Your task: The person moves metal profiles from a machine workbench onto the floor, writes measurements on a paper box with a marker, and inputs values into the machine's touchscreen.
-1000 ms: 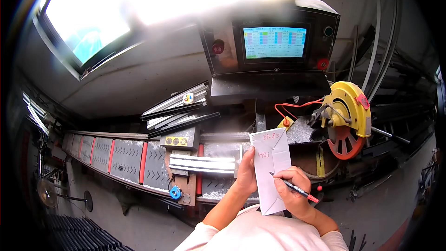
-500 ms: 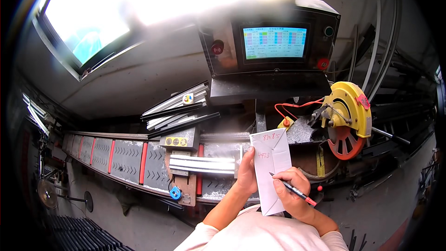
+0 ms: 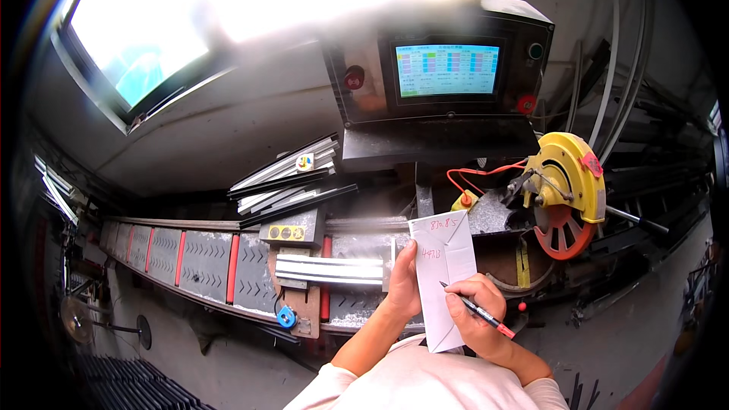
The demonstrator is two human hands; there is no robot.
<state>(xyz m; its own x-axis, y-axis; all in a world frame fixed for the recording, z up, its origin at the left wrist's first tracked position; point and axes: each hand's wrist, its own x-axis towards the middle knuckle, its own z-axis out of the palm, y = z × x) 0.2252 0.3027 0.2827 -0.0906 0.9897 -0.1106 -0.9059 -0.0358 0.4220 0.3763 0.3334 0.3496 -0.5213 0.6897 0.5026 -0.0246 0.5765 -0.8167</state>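
Close to my body, my left hand [image 3: 405, 282] grips the left edge of a long white paper pad [image 3: 434, 305], its thumb lying up along that side. Red handwriting covers the pad's upper part. My right hand [image 3: 480, 311] is closed around a black marker pen [image 3: 480, 311] with a red end. The pen slants across the pad, its dark tip at or just over the paper; whether it touches I cannot tell. Beyond the pad stands a yellow cut-off saw [image 3: 566, 171] with an orange lower guard.
A control box with a lit screen [image 3: 448, 70] rises at the back. The roller bench [image 3: 205, 258] runs left, carrying silver metal profiles [image 3: 330, 268] and a blue tape measure [image 3: 286, 316]. More profiles [image 3: 288, 182] lie behind it, with a roll of tape [image 3: 305, 162] on top.
The view has shifted very slightly. Both hands, the pad and the pen keep nearly the same place.
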